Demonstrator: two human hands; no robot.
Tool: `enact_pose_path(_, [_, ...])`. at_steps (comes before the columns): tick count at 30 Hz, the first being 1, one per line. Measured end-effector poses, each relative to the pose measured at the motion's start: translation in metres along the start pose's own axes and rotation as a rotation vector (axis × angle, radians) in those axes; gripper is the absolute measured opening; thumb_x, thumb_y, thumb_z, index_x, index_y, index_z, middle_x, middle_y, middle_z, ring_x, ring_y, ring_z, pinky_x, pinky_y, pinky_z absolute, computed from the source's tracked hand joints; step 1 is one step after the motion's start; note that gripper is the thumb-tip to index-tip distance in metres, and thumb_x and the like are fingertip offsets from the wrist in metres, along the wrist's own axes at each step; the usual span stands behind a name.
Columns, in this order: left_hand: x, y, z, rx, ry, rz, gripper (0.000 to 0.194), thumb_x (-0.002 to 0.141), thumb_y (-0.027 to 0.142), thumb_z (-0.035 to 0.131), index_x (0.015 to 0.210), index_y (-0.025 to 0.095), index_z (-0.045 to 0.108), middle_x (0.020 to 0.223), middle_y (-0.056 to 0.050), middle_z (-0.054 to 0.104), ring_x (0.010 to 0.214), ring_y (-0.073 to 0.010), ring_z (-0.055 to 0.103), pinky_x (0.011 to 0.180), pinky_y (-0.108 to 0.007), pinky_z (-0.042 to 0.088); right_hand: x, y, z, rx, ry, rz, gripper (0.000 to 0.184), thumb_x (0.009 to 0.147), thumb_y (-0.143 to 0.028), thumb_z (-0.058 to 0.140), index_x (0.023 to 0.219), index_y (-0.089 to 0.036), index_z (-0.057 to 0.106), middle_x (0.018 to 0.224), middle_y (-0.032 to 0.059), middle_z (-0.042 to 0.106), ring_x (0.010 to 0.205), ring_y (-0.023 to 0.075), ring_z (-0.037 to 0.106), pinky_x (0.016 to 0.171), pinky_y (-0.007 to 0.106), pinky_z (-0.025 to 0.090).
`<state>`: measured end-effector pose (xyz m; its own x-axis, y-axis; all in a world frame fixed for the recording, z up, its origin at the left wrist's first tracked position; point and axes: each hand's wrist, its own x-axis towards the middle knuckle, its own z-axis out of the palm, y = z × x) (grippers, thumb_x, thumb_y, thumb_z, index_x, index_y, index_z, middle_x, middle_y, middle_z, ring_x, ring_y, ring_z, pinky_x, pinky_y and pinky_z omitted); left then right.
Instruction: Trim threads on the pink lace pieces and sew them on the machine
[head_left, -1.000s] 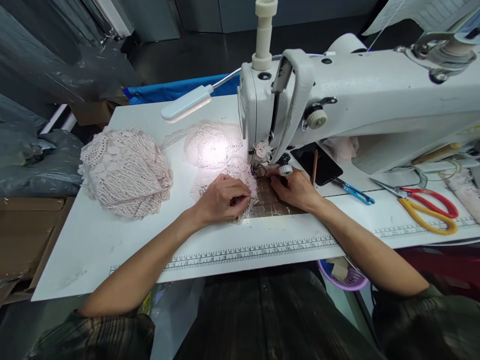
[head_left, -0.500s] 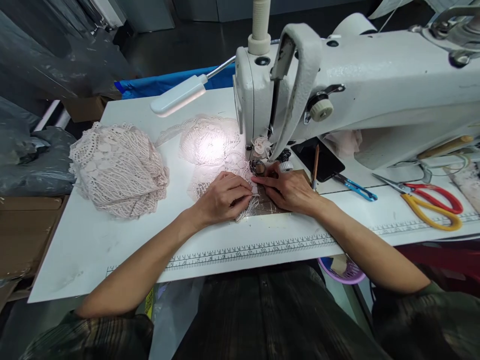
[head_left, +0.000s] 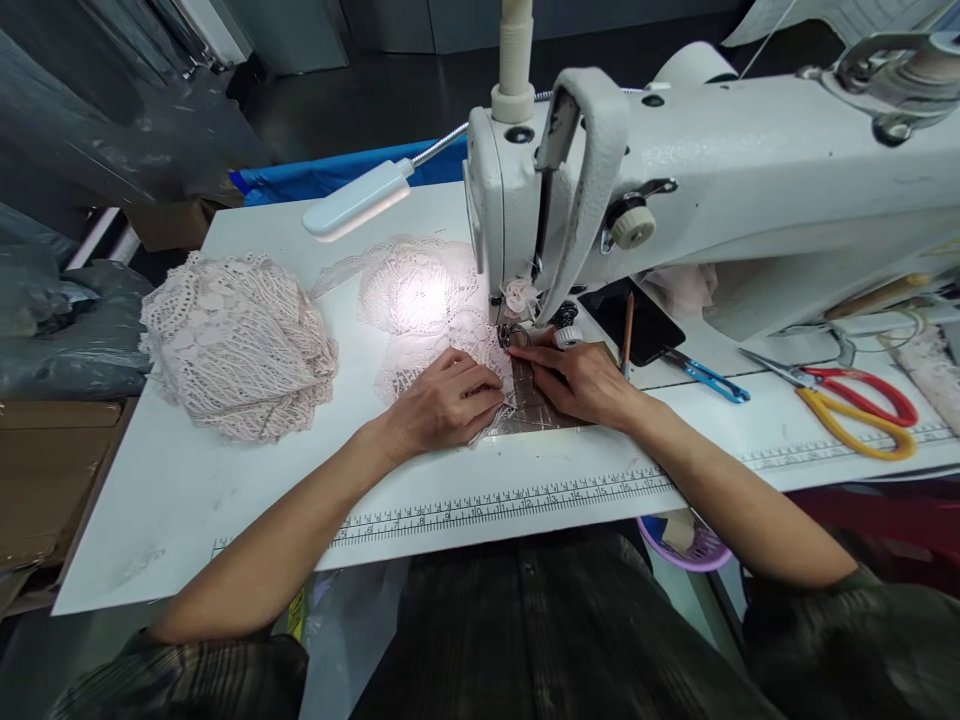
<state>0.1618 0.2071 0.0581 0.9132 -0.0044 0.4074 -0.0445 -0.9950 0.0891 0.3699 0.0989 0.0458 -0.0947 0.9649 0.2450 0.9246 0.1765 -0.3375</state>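
Note:
Pale pink lace fabric lies under the needle area of a white sewing machine, lit by a lamp. My left hand rests on the lace's near edge, its fingers curled together and gripping the lace. Across from it, my right hand is beside the presser foot, its index finger stretched toward the foot and touching the work there. Under the right fingers is the brownish metal machine bed plate. Whether the right fingertips pinch anything is hidden.
A heap of lace sits at the left of the table. A lamp hangs above the fabric. Right of my hands lie a black phone, a brown pencil, blue snips and red-and-yellow scissors. A printed ruler runs along the front edge.
The left fingers have drawn back a little from the foot and lie flatter on the lace. My right hand has stayed near the presser foot. The view has shifted slightly.

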Motion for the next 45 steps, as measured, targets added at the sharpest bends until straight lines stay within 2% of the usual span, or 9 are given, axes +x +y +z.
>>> enact_pose_path(5, [0.001, 0.000, -0.001, 0.013, -0.012, -0.006, 0.017, 0.092, 0.019, 0.051, 0.088, 0.018, 0.067, 0.091, -0.004, 0.071, 0.078, -0.0148, 0.062, 0.076, -0.035, 0.047, 0.000, 0.000, 0.001, -0.016, -0.006, -0.116, 0.040, 0.088, -0.019, 0.051, 0.122, -0.030, 0.067, 0.112, 0.0097, 0.056, 0.080, 0.0167, 0.055, 0.065, 0.027, 0.044])
enact_pose_path(14, [0.002, -0.001, 0.000, 0.026, -0.011, 0.021, 0.019, 0.092, 0.021, 0.052, 0.083, 0.020, 0.068, 0.091, -0.002, 0.072, 0.076, -0.0134, 0.062, 0.081, -0.035, 0.047, -0.001, -0.001, 0.002, 0.023, -0.006, -0.083, 0.039, 0.089, -0.017, 0.051, 0.122, -0.029, 0.067, 0.111, 0.0097, 0.054, 0.092, 0.0201, 0.055, 0.075, 0.032, 0.048])
enact_pose_path(21, [0.002, 0.003, -0.006, 0.089, -0.031, 0.106, 0.017, 0.091, 0.018, 0.051, 0.086, 0.018, 0.068, 0.091, -0.003, 0.071, 0.075, -0.0143, 0.062, 0.093, -0.040, 0.045, -0.002, 0.000, 0.005, 0.053, 0.013, -0.087, 0.038, 0.089, -0.018, 0.051, 0.122, -0.028, 0.067, 0.109, 0.0101, 0.055, 0.094, 0.0209, 0.055, 0.079, 0.034, 0.047])
enact_pose_path(28, [0.003, 0.011, -0.014, 0.089, -0.155, 0.110, 0.023, 0.090, 0.023, 0.047, 0.093, 0.015, 0.069, 0.089, -0.008, 0.070, 0.082, -0.0198, 0.062, 0.089, -0.041, 0.046, -0.002, 0.005, 0.003, 0.066, 0.022, -0.164, 0.038, 0.089, -0.018, 0.050, 0.121, -0.028, 0.068, 0.105, 0.0093, 0.055, 0.089, 0.0187, 0.055, 0.073, 0.031, 0.048])
enact_pose_path(36, [0.002, 0.013, -0.014, 0.072, -0.144, 0.056, 0.023, 0.090, 0.026, 0.050, 0.093, 0.015, 0.069, 0.090, -0.007, 0.069, 0.083, -0.0181, 0.063, 0.100, -0.044, 0.043, -0.003, 0.001, 0.001, 0.028, 0.009, -0.184, 0.035, 0.089, -0.019, 0.052, 0.119, -0.027, 0.069, 0.108, 0.0101, 0.056, 0.090, 0.0193, 0.055, 0.075, 0.032, 0.049])
enact_pose_path(40, [0.000, 0.014, -0.015, 0.066, -0.146, 0.031, 0.024, 0.091, 0.028, 0.049, 0.096, 0.015, 0.069, 0.093, -0.007, 0.068, 0.086, -0.0187, 0.063, 0.102, -0.045, 0.042, -0.003, -0.002, 0.001, -0.015, -0.016, -0.150, 0.036, 0.089, -0.019, 0.052, 0.120, -0.028, 0.068, 0.110, 0.0109, 0.056, 0.091, 0.0199, 0.055, 0.075, 0.032, 0.048])
enact_pose_path(45, [0.001, 0.013, -0.016, 0.099, -0.154, 0.007, 0.027, 0.090, 0.029, 0.050, 0.102, 0.013, 0.068, 0.097, -0.008, 0.068, 0.086, -0.0196, 0.063, 0.103, -0.044, 0.042, 0.000, -0.010, -0.003, -0.160, -0.113, -0.033, 0.041, 0.090, -0.024, 0.052, 0.129, -0.030, 0.061, 0.114, 0.0126, 0.057, 0.087, 0.0216, 0.057, 0.064, 0.029, 0.044])
